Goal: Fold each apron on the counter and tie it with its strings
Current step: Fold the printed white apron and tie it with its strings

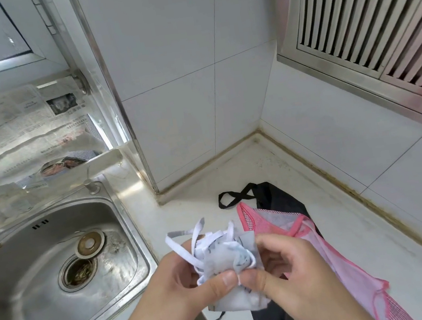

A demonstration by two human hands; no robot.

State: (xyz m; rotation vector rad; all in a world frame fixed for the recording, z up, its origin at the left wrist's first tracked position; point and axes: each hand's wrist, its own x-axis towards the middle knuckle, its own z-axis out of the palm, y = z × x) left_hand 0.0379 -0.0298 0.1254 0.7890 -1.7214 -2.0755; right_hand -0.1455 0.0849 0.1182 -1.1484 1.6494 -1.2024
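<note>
So both hands were busy with a small white apron bundle [229, 265], held up just above the near edge of the desk [274, 178], right beside the sink [56, 263]. The left hand [174, 292] had its thumb pinched onto the front of the folded cloth, fingers curled behind it. The right hand [292, 267] was pinching the same spot from the right, thumb nearly touching the left one. The white strings [188, 237] stuck up loose and looped on the far side of the bundle, not tied as far as I could see.

On the desk to the right lay a pink apron [354, 261] spread over a black apron [280, 199], whose strap looped out toward the far left.

Writing-wise, only the newspaper [23, 123] on the sill behind the sink had print, and it was too blurry to read.
</note>
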